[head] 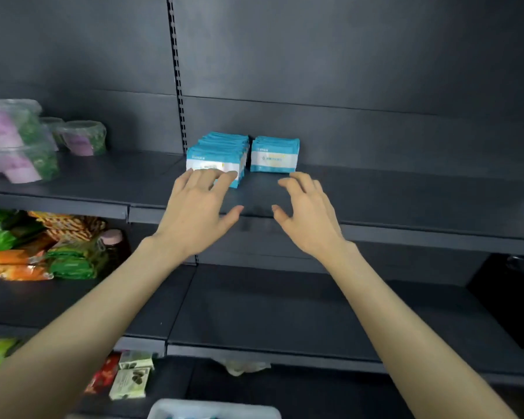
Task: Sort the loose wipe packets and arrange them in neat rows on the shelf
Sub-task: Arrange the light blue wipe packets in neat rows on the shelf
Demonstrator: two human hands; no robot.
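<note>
Wipe packets, blue and white, two rows. Both stand upright on the upper shelf, toward its back edge, just right of the slotted post. The left row reaches further toward the front edge than the right row. The two sit just beside each other with a narrow gap between.

Hands, two, yours, both bare. Your left hand reaches over the shelf's front edge, fingers straight and spread wide, tips against the front packet of the left row; it grips nothing. Your right hand hovers over the shelf in front of the right row, fingers spread wide and lightly bent, holding nothing. Whether its tips touch the front packet cannot be told.

Other stock:
- Clear bags with purple and green contents, on the neighbouring shelf to the left, same level.
- Green and orange snack bags, on the shelf below those.
- Small pale boxes, lowest level, left side.
- White basket, rim only, at the bottom of your view; contents blurred.
</note>
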